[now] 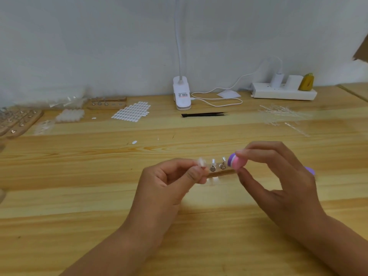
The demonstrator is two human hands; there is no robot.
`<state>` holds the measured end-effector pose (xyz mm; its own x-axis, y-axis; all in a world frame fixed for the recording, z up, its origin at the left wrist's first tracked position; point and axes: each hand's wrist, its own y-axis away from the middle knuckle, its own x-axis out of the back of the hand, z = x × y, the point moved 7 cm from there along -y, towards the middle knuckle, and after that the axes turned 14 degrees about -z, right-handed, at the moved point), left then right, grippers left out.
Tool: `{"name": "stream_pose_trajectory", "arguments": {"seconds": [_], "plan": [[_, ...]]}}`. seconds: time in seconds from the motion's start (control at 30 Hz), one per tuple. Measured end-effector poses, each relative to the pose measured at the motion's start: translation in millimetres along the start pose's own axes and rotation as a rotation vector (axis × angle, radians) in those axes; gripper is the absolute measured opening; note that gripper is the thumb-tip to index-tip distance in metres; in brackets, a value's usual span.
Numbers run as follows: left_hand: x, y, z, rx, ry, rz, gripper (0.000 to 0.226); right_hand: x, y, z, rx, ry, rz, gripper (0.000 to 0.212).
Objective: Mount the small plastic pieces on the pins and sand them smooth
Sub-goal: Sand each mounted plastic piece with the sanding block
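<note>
Pine boards made up the surface point(79, 196), and the person worked over its middle with both hands. The left hand point(175, 182) had its grip pinched, thumb and forefinger together, on a clear piece point(201, 162) at the left end of a small wooden block point(223, 173). I could not tell whether the block lay on the boards or hung just above them. Two metal pins point(213, 166) stood upright in it just right of that piece, each tipped with something clear. The right hand point(278, 176) had its grip closed on a pink and purple file point(238, 161), fingertip above and thumb below, with the file's end just beside the right pin.

Far left by the wall lay clear bags point(65, 97), their contents too blurred to make out. Near them was a sheet of white tabs point(131, 111). Black tweezers point(203, 114) lay before a white clip lamp point(181, 94), and a power strip point(282, 92) held plugs.
</note>
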<state>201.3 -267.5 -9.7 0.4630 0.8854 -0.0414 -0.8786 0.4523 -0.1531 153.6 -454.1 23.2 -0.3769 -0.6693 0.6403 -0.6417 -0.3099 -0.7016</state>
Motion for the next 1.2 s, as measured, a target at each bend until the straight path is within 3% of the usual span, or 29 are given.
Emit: {"name": "stream_pose_trajectory", "arguments": {"seconds": [0.27, 0.77, 1.07, 1.2], "plan": [[17.1, -17.3, -3.9, -0.009, -0.482, 0.096, 0.006, -9.0, -3.0, -8.9, 0.014, -0.012, -0.041, 0.022], [19.0, -29.0, -18.0, 0.105, -0.767, 0.072, 0.010, -14.2, 0.8, -8.9, 0.025, 0.031, -0.088, 0.021], [18.5, -26.6, -6.8, 0.088, -1.022, 0.033, 0.020, -10.0, 2.3, 13.7, -0.201, 0.035, -0.111, 0.021], [28.9, -21.6, -3.9, 0.138, -0.938, -0.040, 0.019, -10.7, 3.4, 12.8, -0.212, 0.016, -0.148, 0.020]]}}
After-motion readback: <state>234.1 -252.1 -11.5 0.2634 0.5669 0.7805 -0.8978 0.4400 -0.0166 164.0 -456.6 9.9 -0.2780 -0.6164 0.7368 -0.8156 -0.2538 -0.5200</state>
